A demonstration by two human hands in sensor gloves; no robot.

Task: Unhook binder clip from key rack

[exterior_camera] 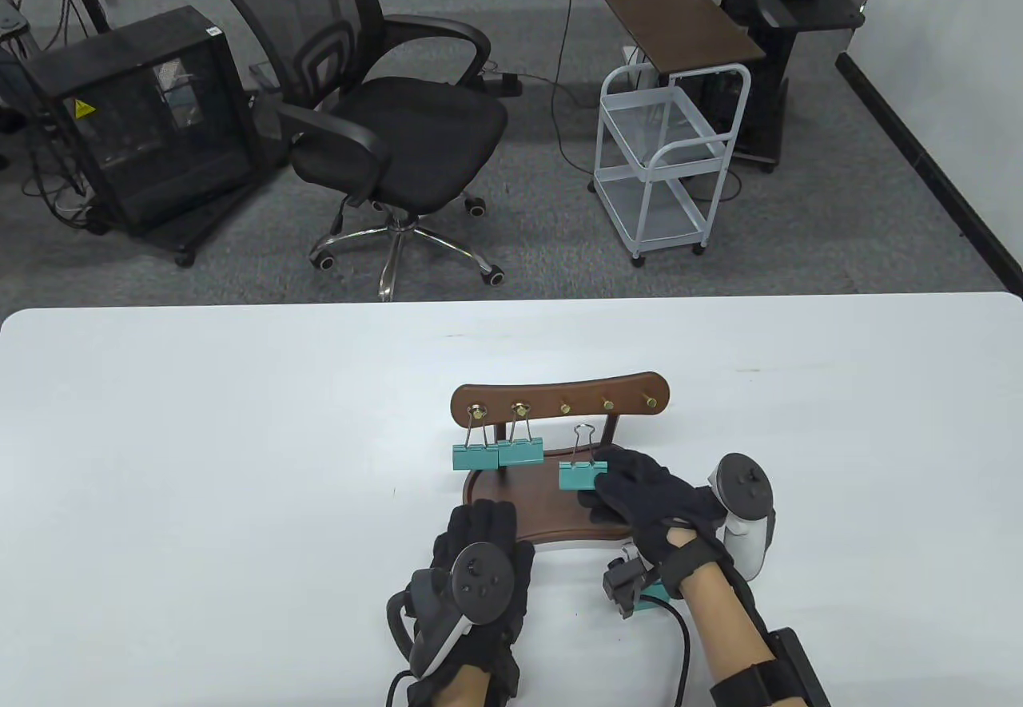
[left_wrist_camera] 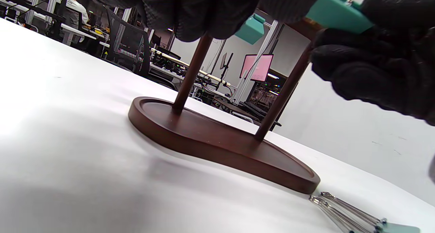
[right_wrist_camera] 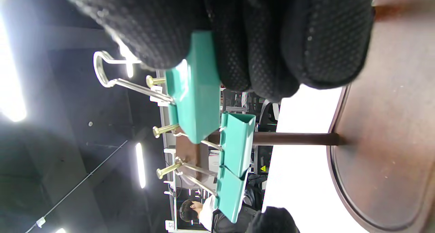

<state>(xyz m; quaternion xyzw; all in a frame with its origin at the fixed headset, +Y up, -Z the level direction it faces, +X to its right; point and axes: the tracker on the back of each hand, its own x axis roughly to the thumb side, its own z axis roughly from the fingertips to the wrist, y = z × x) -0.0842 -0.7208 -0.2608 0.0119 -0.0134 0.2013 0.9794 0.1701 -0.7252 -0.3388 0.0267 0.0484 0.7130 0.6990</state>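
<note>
Right hand [exterior_camera: 639,499] pinches teal binder clip [exterior_camera: 582,474].

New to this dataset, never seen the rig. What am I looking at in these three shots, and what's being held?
No robot here: a person's two hands in black sensor gloves, each with a tracker strapped to its back that looks like a VR controller. The table view looks down at a white table; the other two pictures come from cameras on the wrists, so they sit low and tilted.

On the table stands a brown wooden key rack with brass hooks on an oval base. Two teal binder clips hang from its two leftmost hooks. The right hand grips a third teal binder clip, already off the hooks; the right wrist view shows its wire loop free. The left hand rests at the base's front edge. Another clip lies flat beside the base.
</note>
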